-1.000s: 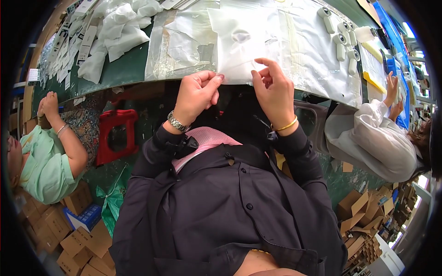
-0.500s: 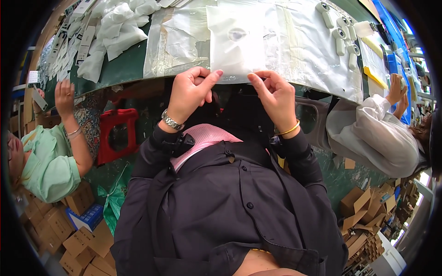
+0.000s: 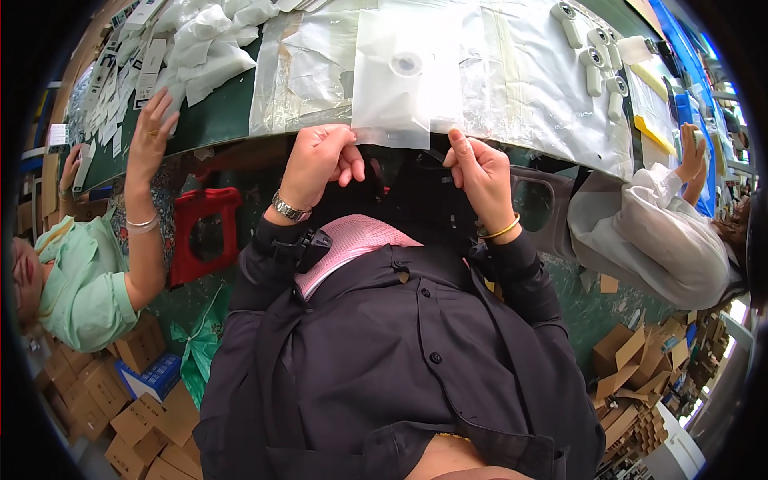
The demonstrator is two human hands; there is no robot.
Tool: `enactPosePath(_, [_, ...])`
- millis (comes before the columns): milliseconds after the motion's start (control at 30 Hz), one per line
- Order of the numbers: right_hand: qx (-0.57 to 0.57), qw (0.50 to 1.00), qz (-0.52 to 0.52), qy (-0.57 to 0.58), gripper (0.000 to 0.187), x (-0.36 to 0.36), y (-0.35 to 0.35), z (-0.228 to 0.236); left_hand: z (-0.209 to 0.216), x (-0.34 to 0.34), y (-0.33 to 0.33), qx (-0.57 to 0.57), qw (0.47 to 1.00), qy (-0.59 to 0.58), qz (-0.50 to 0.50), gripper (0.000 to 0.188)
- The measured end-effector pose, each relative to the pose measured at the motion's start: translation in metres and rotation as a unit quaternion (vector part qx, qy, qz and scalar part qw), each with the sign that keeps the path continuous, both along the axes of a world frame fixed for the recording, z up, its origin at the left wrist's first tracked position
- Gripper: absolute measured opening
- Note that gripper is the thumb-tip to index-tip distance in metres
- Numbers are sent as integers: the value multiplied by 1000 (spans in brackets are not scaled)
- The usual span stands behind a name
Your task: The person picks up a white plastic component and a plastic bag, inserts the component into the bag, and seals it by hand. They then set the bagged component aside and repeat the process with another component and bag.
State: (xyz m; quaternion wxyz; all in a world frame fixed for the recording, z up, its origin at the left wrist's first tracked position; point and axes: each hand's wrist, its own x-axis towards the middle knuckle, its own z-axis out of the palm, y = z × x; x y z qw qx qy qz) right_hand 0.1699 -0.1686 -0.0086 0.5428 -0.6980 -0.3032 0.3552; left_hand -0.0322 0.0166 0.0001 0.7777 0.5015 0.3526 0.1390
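A frosted plastic bag [image 3: 391,104] lies on the table before me, its near edge sticking out past the table's edge. Through it shows a pale item with a round, dark-centred head [image 3: 406,64]. My left hand [image 3: 322,158] is at the bag's near left corner, thumb and forefinger pinched on it, the other fingers curled loosely. To the right of the bag, apart from it, is my right hand [image 3: 482,174]. Its thumb presses against the curled forefinger; anything held there is too small to make out.
Several white handheld devices [image 3: 594,70] with round dark heads lie at the right. White wrapping sheets [image 3: 210,50] and slim boxes [image 3: 150,66] are heaped at the left. Co-workers sit on both sides, one in a green top [image 3: 90,292], one in a white top [image 3: 640,232].
My right hand has left the bag's near edge and moved slightly down. My left hand and the bag have shifted a little left. The left co-worker's hand has moved right toward the heap.
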Motion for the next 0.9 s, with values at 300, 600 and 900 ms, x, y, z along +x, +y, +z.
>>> enactPosePath(300, [19, 1000, -3, -2, 27, -16, 25, 3, -2, 4, -1, 104, 994, 25, -15, 26])
enactPosePath(600, [26, 998, -8, 51, 22, -6, 14, -2, 2, -1, 4, -10, 1000, -6, 0, 39])
enactPosePath(900, [208, 895, 2, -395, 15, -15, 27, 21, -3, 10, -3, 156, 986, 51, 31, 40])
